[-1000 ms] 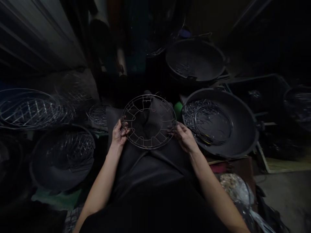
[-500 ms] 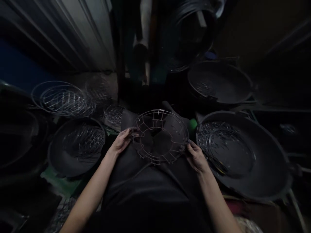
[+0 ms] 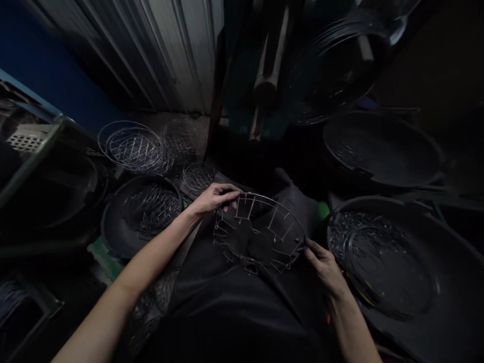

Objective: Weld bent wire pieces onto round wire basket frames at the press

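Note:
A round wire rack [image 3: 244,219] with a double rim and bent wire pieces around it is held above my lap, over a dark apron [image 3: 223,297]. Thumb and fingers of my left hand [image 3: 216,198] pinch its far left rim. On the near right side, my right hand [image 3: 321,262] grips the rim between thumb and fingers. The rack's middle is open, with dark cloth showing through. Part of the rim is hidden behind my left fingers.
At right, a wide dark pan [image 3: 449,272] contains small metal pieces and wire rings. Another pan [image 3: 397,151] lies beyond it. On the left are a pan [image 3: 117,227] of wire parts and stacked round grids [image 3: 132,146]. A machine [image 3: 264,85] stands ahead.
My left hand has moved along the rim toward the far side, and the rack has turned and tilted. My right hand keeps its hold. The camera view has shifted left.

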{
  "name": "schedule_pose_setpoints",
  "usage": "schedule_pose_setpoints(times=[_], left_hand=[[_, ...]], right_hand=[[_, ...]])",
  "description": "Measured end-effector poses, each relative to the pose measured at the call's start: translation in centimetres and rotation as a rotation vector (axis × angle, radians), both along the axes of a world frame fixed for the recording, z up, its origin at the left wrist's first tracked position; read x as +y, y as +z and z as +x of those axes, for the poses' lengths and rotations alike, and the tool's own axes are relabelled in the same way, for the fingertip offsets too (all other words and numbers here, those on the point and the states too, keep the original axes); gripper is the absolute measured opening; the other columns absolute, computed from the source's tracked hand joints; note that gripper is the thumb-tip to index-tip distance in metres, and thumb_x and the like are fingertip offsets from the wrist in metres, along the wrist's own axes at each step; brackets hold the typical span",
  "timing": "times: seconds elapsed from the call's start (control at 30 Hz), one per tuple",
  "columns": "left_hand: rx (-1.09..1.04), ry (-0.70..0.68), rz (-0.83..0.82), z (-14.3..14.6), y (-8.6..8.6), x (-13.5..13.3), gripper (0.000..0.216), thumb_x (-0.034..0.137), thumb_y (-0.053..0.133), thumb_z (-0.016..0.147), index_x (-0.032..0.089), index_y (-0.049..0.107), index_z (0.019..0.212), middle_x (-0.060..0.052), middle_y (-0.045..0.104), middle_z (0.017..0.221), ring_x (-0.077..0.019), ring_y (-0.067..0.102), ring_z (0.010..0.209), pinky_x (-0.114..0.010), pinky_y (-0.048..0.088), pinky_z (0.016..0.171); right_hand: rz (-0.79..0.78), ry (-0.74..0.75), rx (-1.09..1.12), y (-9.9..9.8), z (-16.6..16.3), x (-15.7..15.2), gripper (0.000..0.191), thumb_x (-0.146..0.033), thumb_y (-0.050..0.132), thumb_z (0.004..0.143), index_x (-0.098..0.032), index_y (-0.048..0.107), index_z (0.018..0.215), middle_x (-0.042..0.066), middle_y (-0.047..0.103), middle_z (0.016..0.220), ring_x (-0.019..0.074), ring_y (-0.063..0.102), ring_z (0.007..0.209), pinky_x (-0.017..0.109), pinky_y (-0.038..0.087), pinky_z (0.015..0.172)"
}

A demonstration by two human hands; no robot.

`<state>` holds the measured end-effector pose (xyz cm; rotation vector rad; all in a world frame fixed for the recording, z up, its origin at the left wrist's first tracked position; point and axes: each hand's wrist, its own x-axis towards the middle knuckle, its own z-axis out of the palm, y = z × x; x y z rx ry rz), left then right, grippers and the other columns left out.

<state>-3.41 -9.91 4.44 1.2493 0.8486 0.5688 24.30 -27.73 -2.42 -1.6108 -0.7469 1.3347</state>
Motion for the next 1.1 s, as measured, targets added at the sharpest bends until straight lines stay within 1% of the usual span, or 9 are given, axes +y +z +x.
schedule_pose_setpoints(times=[0.17,0.3,0.4,0.53,0.6,0.7,0.77,0.87,1.1], left_hand=[[-0.009,0.088,-0.051,-0.2,-0.2,-0.2,0.027,0.037,0.069,0.074,0.012,0.067,0.084,0.002,0.057,0.054,-0.0052,0.049,0.042,-0.014,0.036,0.037],[-0.058,0.203,-0.032,-0.1,-0.1,0.9,0.03,0.039,0.071,0.071,0.013,0.067,0.085,0.003,0.056,0.052,-0.0032,0.045,0.038,-0.013,0.032,0.035],[-0.091,0.286,-0.003,-0.2,0.3,1.2,0.035,0.042,0.074,0.067,0.013,0.066,0.086,0.004,0.055,0.05,-0.0031,0.043,0.035,-0.013,0.032,0.034],[-0.041,0.318,0.05,0.2,0.5,0.2,0.036,0.044,0.072,0.068,0.013,0.067,0.086,0.003,0.056,0.052,-0.0047,0.047,0.04,-0.014,0.037,0.036],[-0.001,0.298,0.094,0.5,0.5,-0.5,0.034,0.043,0.071,0.07,0.013,0.068,0.086,0.003,0.056,0.054,-0.0056,0.05,0.044,-0.014,0.038,0.038],[0.033,0.248,0.144,0.7,0.5,-1.2,0.029,0.04,0.069,0.073,0.015,0.069,0.086,0.002,0.057,0.056,-0.0061,0.053,0.049,-0.013,0.039,0.04],[0.043,0.205,0.157,0.6,0.5,-1.5,0.025,0.039,0.067,0.075,0.016,0.07,0.086,0.002,0.057,0.056,-0.0059,0.053,0.049,-0.013,0.04,0.041],[0.048,0.159,0.17,0.2,0.4,-2.0,0.023,0.038,0.066,0.077,0.017,0.071,0.087,0.003,0.057,0.055,-0.0057,0.053,0.049,-0.013,0.04,0.042],[0.059,0.159,0.158,0.1,-0.2,-2.4,0.025,0.037,0.067,0.076,0.016,0.071,0.088,0.002,0.056,0.053,-0.0063,0.051,0.045,-0.014,0.041,0.04]], right_hand=[[0.064,-0.002,-0.03,1.0,-0.7,0.8,0.048,-0.058,0.075,0.058,-0.02,0.073,0.086,0.007,0.071,0.086,0.0218,0.064,0.084,0.033,0.049,0.081],[0.13,0.003,-0.026,3.0,-0.2,3.2,0.049,-0.059,0.069,0.066,-0.02,0.071,0.097,0.007,0.07,0.091,0.0214,0.064,0.086,0.035,0.049,0.082],[0.171,0.107,-0.077,5.4,0.5,5.5,0.046,-0.054,0.065,0.074,-0.022,0.066,0.107,0.006,0.068,0.1,0.0214,0.064,0.089,0.036,0.05,0.083],[0.35,0.234,-0.29,8.4,0.5,8.5,0.048,-0.049,0.059,0.082,-0.027,0.054,0.124,0.006,0.057,0.125,0.0228,0.055,0.112,0.04,0.043,0.098],[0.416,0.365,-0.393,9.5,0.2,9.7,0.053,-0.047,0.057,0.084,-0.028,0.046,0.132,0.006,0.049,0.136,0.0235,0.047,0.123,0.043,0.036,0.104],[0.363,0.598,-0.434,10.7,0.0,10.8,0.053,-0.043,0.06,0.082,-0.028,0.048,0.132,0.004,0.049,0.136,0.025,0.046,0.123,0.043,0.036,0.105],[0.309,0.676,-0.366,11.0,0.1,11.0,0.049,-0.042,0.061,0.081,-0.026,0.054,0.127,0.004,0.056,0.128,0.0247,0.052,0.118,0.041,0.04,0.102],[0.297,0.682,-0.275,10.9,0.4,10.6,0.047,-0.041,0.064,0.079,-0.022,0.059,0.121,0.004,0.063,0.117,0.0235,0.058,0.109,0.038,0.045,0.098],[0.479,0.695,-0.396,9.1,0.9,10.1,0.046,-0.033,0.061,0.08,-0.024,0.057,0.125,0.002,0.06,0.123,0.0223,0.054,0.115,0.037,0.041,0.102]])
